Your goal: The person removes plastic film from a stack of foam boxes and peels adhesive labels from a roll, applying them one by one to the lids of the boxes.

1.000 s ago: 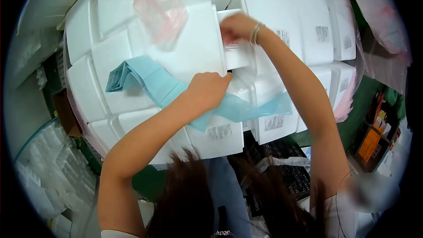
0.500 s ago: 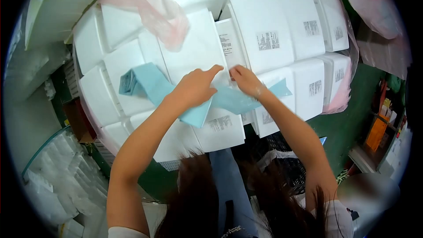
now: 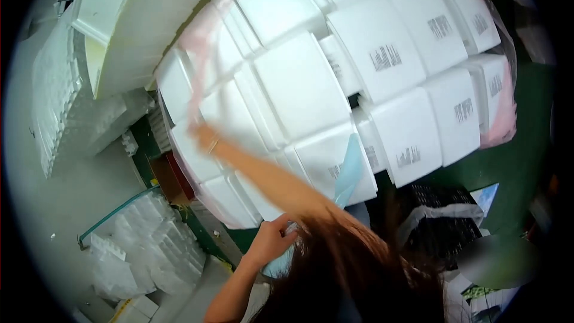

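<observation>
White boxes with printed labels [image 3: 385,58] lie in rows before me, with thin pink plastic film [image 3: 200,39] along their left edge. Stretched across to the left side of the boxes, my right hand [image 3: 204,134] is blurred, its fingers closed at the lower end of the pink film. Close to my body, my left hand [image 3: 274,242] is closed on light blue plastic [image 3: 278,265]. One blue strip [image 3: 350,170] of it stands up over the front boxes; hair hides the part between.
Bagged white pieces [image 3: 149,239] sit at the lower left, beside an open brown carton [image 3: 170,179]. A large pale panel [image 3: 143,30] leans at the upper left. Right of my body is a black crate [image 3: 439,227] on the green floor.
The view has shifted left. My right hand has moved from the blue plastic to the pink film on the left. My left hand has drawn the blue plastic down toward my body.
</observation>
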The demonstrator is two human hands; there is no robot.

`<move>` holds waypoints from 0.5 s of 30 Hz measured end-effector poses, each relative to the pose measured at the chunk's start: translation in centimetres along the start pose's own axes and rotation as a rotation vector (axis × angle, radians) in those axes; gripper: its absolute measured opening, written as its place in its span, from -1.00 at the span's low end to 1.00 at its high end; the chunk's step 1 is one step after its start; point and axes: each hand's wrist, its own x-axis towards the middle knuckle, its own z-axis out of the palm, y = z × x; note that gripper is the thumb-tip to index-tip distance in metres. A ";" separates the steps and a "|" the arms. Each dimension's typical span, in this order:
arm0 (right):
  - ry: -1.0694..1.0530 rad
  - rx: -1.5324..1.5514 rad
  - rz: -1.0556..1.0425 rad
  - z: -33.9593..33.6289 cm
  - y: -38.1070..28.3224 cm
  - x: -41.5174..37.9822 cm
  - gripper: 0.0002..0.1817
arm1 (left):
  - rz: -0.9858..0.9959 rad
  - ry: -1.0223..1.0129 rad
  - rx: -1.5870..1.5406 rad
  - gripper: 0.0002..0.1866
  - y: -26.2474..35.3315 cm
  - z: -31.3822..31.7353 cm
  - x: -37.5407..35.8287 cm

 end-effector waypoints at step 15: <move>-0.090 0.601 0.115 -21.7 -2.6 -30.9 -0.74 | 0.138 -0.181 -0.127 -0.76 12.7 -14.1 1.8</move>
